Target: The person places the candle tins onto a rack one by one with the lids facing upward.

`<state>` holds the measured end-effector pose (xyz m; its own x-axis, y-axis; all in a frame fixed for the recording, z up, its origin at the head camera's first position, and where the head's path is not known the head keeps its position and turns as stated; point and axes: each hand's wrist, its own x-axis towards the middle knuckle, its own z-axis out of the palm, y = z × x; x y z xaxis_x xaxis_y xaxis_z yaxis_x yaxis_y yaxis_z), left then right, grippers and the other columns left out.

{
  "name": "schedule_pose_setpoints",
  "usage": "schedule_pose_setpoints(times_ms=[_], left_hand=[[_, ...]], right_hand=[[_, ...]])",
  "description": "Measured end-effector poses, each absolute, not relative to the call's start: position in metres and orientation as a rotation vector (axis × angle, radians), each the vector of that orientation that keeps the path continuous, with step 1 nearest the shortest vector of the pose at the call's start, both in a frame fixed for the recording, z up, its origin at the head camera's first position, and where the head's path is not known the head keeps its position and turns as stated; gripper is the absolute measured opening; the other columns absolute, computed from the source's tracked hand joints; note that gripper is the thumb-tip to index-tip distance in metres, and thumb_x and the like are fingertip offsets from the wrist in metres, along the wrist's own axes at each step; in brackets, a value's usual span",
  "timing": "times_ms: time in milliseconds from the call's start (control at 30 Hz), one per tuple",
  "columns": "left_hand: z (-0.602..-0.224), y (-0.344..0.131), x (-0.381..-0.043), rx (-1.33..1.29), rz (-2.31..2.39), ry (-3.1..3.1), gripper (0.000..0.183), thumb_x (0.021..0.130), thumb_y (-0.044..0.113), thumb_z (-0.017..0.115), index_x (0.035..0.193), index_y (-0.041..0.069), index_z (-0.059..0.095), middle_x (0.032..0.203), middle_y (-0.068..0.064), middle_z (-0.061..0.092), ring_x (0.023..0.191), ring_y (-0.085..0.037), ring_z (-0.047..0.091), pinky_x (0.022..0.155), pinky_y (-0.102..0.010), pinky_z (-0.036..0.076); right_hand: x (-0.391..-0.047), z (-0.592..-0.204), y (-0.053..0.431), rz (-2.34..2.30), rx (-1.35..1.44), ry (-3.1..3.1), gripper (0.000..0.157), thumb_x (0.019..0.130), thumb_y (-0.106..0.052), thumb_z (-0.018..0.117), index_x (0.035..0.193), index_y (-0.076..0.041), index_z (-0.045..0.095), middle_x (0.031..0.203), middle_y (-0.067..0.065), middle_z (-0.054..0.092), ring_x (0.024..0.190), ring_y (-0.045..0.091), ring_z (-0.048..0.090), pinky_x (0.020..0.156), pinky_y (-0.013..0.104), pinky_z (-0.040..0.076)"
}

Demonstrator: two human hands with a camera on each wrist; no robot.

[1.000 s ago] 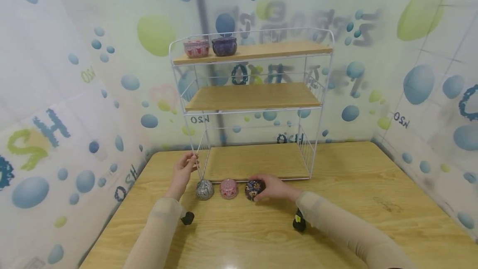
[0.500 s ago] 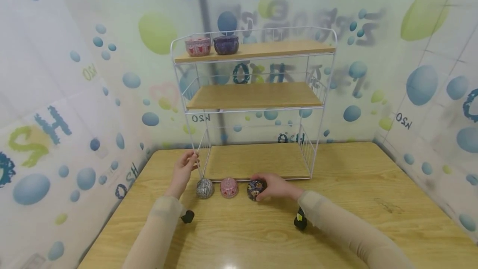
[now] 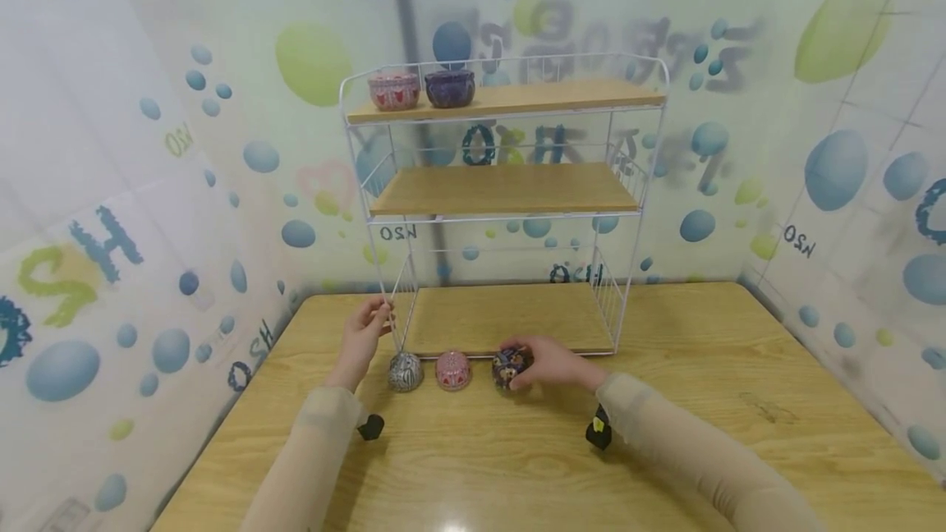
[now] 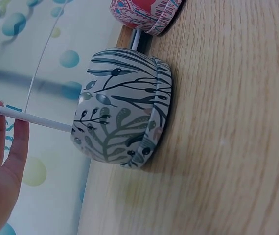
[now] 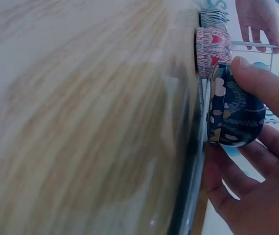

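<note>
In the head view my right hand grips a dark floral tin at the right end of a row before the rack. The right wrist view shows the thumb on one side of this round tin and fingers on the other. A pink heart-patterned tin stands in the middle, and a grey leaf-patterned tin at the left. My left hand holds the front left post of the white wire rack. In the left wrist view its fingers lie against that post.
The rack has three wooden shelves. On its top shelf stand a pink heart-patterned tin and a dark purple tin, at the left end. Rack and row stand on a wooden table before a patterned wall.
My right hand has shifted slightly right and toward the rack with the dark floral tin, widening its gap from the pink one. The left hand stays on the post.
</note>
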<state>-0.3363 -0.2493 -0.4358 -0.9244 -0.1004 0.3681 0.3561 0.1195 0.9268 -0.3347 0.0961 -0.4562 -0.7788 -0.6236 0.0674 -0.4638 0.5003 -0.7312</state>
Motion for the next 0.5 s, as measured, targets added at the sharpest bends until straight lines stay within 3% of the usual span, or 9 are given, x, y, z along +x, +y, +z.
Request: schedule_pose_setpoints(times_ms=[200, 500], left_hand=[[-0.435, -0.249, -0.336, -0.260, -1.856, -2.069, 0.033, 0.101, 0.016, 0.053, 0.119, -0.011, 0.053, 0.100, 0.006, 0.059, 0.091, -0.014, 0.059, 0.080, -0.026, 0.055], [-0.435, -0.250, -0.336, -0.232, -1.865, -2.088, 0.029, 0.101, 0.017, 0.053, 0.116, -0.007, 0.055, 0.099, 0.007, 0.060, 0.090, -0.012, 0.059, 0.080, -0.027, 0.054]], right_hand=[[-0.337, -0.447, 0.100, -1.175, -0.940, 2.520, 0.070, 0.075, -0.023, 0.083, 0.135, -0.005, 0.053, 0.130, 0.014, 0.055, 0.111, 0.030, 0.056, 0.093, 0.044, 0.049], [-0.338, -0.427, 0.105, -1.174, -0.984, 2.568, 0.069, 0.075, -0.024, 0.083, 0.134, -0.003, 0.054, 0.129, 0.016, 0.055, 0.106, 0.031, 0.057, 0.081, 0.038, 0.053]])
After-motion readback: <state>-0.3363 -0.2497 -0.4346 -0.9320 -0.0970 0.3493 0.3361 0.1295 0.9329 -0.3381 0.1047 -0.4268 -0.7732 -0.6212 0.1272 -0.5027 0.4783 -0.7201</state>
